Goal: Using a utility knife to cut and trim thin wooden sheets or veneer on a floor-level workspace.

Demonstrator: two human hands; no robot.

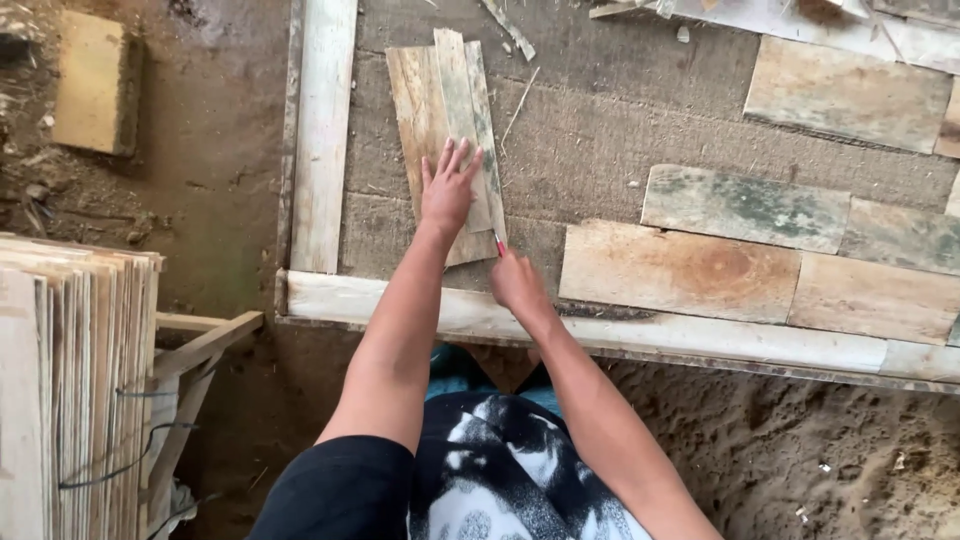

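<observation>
My left hand (447, 189) lies flat, fingers spread, on a small stack of thin wooden veneer pieces (430, 110) on a rough grey work surface (600, 130). My right hand (516, 282) sits just below and to the right of it, closed around a small red-handled tool (498, 245) whose tip touches the right edge of the veneer stack. Both arms reach forward over the pale wooden front rail (620, 335) of the surface.
Several larger veneer sheets (680, 270) lie in rows at the right. A pale wooden rail (322, 130) borders the left side. A tall stack of veneer sheets (70, 380) stands at lower left. A block (92, 82) lies on the dirt at top left.
</observation>
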